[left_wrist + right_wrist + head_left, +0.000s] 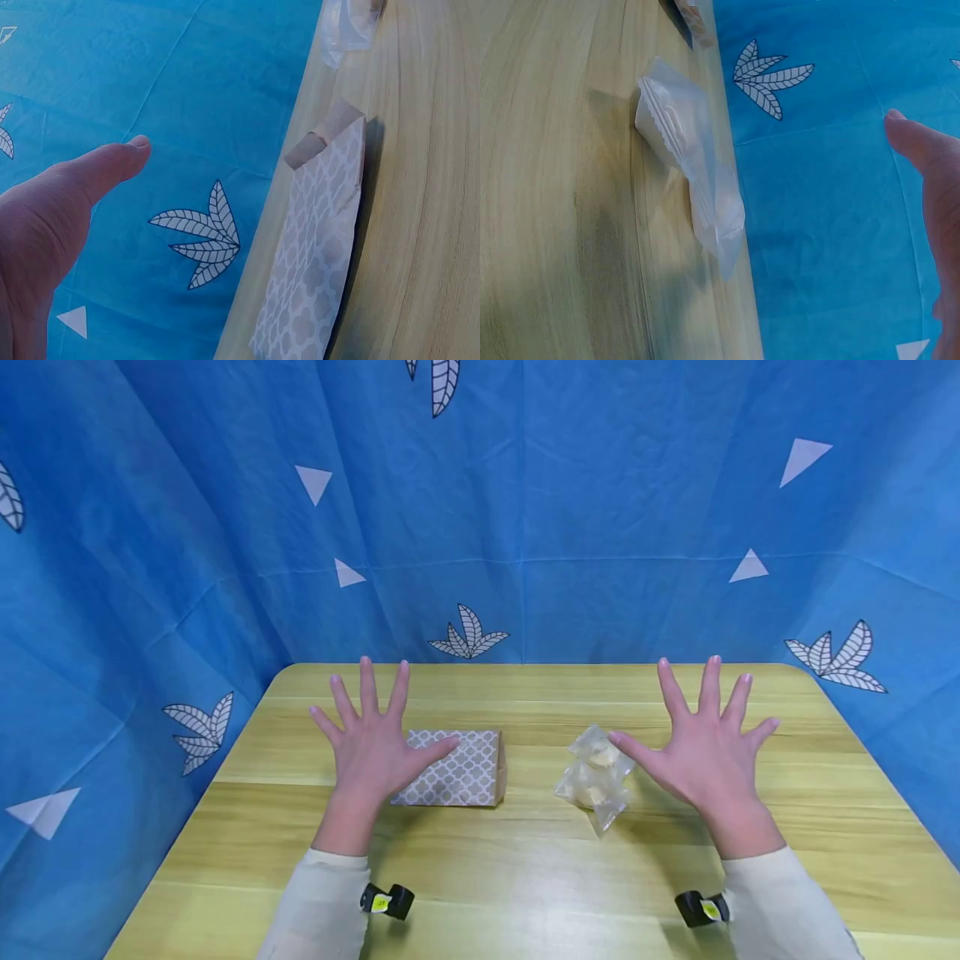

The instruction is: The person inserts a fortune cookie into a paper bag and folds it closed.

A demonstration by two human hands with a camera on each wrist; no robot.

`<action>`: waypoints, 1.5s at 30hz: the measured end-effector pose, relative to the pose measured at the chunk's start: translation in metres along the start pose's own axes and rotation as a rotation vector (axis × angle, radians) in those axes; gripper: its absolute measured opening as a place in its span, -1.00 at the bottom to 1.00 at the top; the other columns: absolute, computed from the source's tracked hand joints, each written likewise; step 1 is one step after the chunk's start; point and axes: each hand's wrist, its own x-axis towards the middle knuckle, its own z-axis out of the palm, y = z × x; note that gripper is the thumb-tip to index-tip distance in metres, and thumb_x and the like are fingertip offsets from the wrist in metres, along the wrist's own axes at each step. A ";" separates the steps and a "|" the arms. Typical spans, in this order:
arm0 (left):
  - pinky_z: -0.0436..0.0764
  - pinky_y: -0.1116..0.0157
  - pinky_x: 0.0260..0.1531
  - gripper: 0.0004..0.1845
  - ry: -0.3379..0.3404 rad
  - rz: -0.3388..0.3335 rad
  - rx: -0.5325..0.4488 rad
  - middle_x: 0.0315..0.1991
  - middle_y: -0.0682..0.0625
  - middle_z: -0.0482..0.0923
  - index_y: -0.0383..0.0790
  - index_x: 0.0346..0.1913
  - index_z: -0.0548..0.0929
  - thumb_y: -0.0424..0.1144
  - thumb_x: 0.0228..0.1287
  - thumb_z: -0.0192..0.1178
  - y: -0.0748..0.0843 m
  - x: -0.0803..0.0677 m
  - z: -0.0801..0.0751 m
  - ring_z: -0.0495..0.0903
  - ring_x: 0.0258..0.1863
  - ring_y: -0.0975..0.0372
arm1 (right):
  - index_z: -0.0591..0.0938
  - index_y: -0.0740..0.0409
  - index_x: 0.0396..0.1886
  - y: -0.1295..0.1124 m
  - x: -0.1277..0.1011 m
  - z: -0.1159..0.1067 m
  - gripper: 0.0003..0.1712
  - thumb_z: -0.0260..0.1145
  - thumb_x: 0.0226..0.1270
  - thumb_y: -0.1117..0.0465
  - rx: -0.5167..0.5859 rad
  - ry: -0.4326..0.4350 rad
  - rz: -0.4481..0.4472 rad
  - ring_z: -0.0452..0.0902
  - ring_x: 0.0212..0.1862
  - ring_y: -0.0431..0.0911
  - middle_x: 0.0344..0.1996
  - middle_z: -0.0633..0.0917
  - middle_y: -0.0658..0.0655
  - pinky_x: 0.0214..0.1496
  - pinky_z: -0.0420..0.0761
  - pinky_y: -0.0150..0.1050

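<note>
Both hands are held up over the table with fingers spread and straight, holding nothing. The left hand point(377, 752) is by a paper bag point(461, 768) with a white-and-tan lattice pattern, lying flat; its thumb overlaps the bag in the head view. In the left wrist view the bag point(315, 247) shows a brown paper end. Near the right thumb lie small clear plastic packets point(596, 781) with pale pieces inside. The right hand point(705, 760) is just to their right. The right wrist view shows the frosted packets point(682, 127) with a crimped edge.
The light wooden table point(525, 877) has rounded far corners. A blue curtain point(600, 510) with leaf and triangle prints hangs behind it and along its left and right sides. Small black devices point(388, 902) with yellow labels sit at both wrists.
</note>
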 end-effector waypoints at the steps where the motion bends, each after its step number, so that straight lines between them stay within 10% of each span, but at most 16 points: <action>1: -0.68 -0.34 0.10 0.29 0.001 0.001 -0.001 0.55 -0.08 -0.69 0.27 0.60 -0.28 0.71 -0.12 0.03 0.000 0.000 0.000 -0.80 0.37 -0.19 | -0.18 -0.31 0.63 0.000 0.000 0.000 0.29 0.11 0.03 -0.68 0.002 -0.001 0.001 -0.75 0.41 0.39 0.52 -0.45 0.34 -0.02 -0.51 0.68; 13: -0.56 -0.37 0.18 0.28 -0.020 0.041 -0.047 0.57 -0.11 -0.61 0.22 0.61 -0.26 0.70 -0.08 0.02 0.005 -0.003 0.006 -0.72 0.42 -0.18 | -0.12 -0.30 0.64 -0.004 -0.001 0.003 0.24 0.23 0.10 -0.56 0.115 0.016 -0.056 -0.59 0.47 0.37 0.56 -0.34 0.27 0.14 -0.37 0.63; 23: -0.42 -0.31 0.28 0.27 -0.097 0.061 -0.171 0.58 -0.12 -0.53 0.22 0.62 -0.25 0.66 -0.06 0.08 0.014 -0.009 0.032 -0.55 0.48 -0.18 | 0.21 -0.08 0.58 -0.007 -0.010 0.018 0.08 0.44 0.14 -0.28 0.341 0.069 -0.168 -0.01 0.46 0.40 0.53 0.10 0.31 0.22 0.05 0.51; 32: -0.26 -0.33 0.31 0.19 -0.174 0.083 -0.312 0.59 -0.24 -0.25 0.06 0.63 -0.05 0.50 0.04 0.22 0.013 -0.016 0.061 -0.28 0.50 -0.26 | 0.55 0.03 0.35 -0.007 -0.020 0.037 -0.17 0.57 0.07 -0.08 0.433 0.154 -0.227 0.40 -0.02 0.16 0.00 0.51 0.21 -0.08 0.35 0.11; 45: -0.24 -0.28 0.34 0.13 -0.267 0.035 -0.364 0.57 -0.26 -0.12 -0.01 0.59 0.13 0.45 0.03 0.26 0.013 -0.023 0.085 -0.22 0.51 -0.22 | 0.64 0.06 0.21 -0.001 -0.029 0.048 -0.36 0.55 0.13 -0.01 0.467 -0.171 -0.224 0.36 -0.28 0.00 -0.27 0.49 0.10 -0.28 0.38 -0.11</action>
